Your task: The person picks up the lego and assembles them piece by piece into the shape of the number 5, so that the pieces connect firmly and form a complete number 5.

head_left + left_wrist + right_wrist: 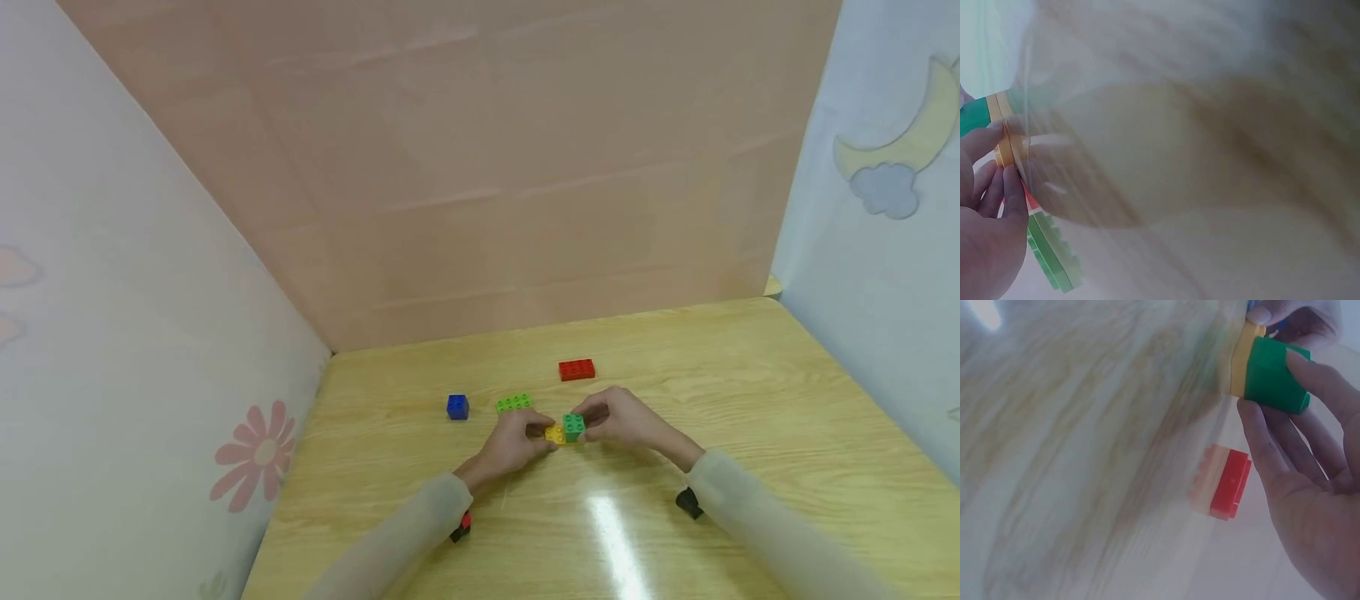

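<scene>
Low over the middle of the table, my left hand (513,442) pinches the left end of a flat yellow toy brick (554,435) between thumb and fingers. A taller green brick (573,427) stands on the yellow one's right part. My right hand (624,418) pinches this green brick from the right. In the right wrist view the green brick (1275,375) touches the yellow brick (1240,362), thumb on one side and fingertips on the other. The left wrist view shows my left fingers along the yellow brick (1004,140).
A light green brick (513,403) lies just behind my left hand. Farther back is a red brick (577,370), and to the left a blue brick (457,407). A black object (688,502) shows beside my right sleeve, and a black and red one (462,527) by my left sleeve.
</scene>
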### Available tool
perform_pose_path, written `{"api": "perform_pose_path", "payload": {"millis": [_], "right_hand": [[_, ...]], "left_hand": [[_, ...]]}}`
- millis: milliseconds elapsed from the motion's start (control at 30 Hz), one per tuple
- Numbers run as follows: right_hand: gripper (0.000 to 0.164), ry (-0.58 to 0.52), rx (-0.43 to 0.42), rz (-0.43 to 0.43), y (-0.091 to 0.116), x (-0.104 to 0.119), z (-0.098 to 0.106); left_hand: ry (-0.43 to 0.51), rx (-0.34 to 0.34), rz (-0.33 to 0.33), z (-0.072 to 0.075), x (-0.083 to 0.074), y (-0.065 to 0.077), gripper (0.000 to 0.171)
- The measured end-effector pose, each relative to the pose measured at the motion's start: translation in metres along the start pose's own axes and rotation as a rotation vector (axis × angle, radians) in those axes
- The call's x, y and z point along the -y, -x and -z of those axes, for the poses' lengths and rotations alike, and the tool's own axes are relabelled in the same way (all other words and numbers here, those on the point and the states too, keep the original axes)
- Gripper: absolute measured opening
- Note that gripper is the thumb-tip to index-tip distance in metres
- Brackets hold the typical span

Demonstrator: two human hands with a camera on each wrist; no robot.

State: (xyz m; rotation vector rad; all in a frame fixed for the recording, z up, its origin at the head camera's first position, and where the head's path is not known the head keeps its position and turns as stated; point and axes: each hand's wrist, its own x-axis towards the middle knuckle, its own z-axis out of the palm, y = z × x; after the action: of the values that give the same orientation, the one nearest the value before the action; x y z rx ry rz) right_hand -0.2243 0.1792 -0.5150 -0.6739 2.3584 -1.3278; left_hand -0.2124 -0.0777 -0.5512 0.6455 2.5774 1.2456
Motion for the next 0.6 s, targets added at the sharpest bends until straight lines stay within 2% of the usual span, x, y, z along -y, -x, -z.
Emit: {"api": "perform_pose_path", "payload": {"millis": [433,600], "right_hand": [[0.034,0.020,-0.024,-0.014,-0.0028,0.0001,-0.0055],[0.034,0.027,-0.027,-0.042,-0.0017,0.0019,-0.0058]], "left_hand": [[0.025,0.006,0.018,0.0053,-0.0013,0.0030,0.037],[0.036,0.020,0.006,0.0035,-0.0015,0.0027,0.037]]}}
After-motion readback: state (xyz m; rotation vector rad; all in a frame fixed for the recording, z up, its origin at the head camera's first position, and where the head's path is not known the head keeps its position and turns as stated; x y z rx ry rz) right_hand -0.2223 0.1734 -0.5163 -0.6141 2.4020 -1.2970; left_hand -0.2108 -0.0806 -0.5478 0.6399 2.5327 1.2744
